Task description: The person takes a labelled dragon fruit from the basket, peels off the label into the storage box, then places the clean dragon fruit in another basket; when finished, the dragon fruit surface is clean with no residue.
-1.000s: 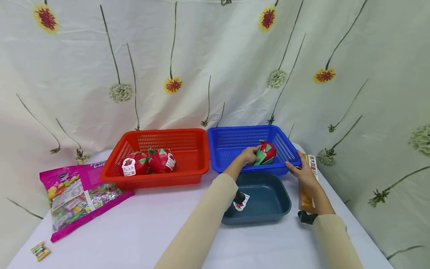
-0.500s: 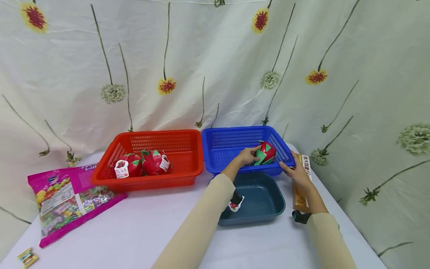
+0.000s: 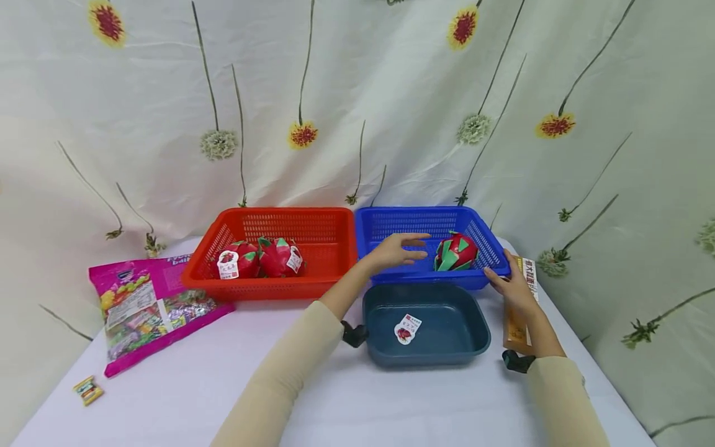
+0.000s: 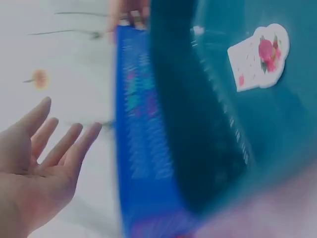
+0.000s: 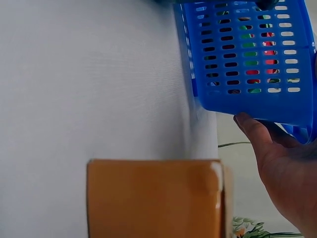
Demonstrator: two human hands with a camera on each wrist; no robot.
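A red-and-green dragon fruit (image 3: 456, 251) lies in the right part of the blue basket (image 3: 391, 274). My left hand (image 3: 391, 253) is over the basket's left half, its fingers extended and apart from the fruit. In the left wrist view the same hand (image 4: 49, 163) has its fingers spread with nothing in them. My right hand (image 3: 515, 288) grips the basket's right front corner by the rim. In the right wrist view its thumb (image 5: 253, 131) lies against the rim, and the fruit shows through the basket's slots.
A red basket (image 3: 329, 287) with two labelled dragon fruits (image 3: 274, 257) stands at left. In front is a dark teal tray (image 3: 447, 329) bearing a sticker (image 3: 407, 329). An orange box (image 3: 516, 326), a pink candy bag (image 3: 131, 316) and a small wrapped sweet (image 3: 88, 390) also lie there.
My left hand has let go of the dragon fruit and drawn back to the left. The fruit stays in the blue basket. The right hand keeps its grip on the rim. The head view has shifted slightly.
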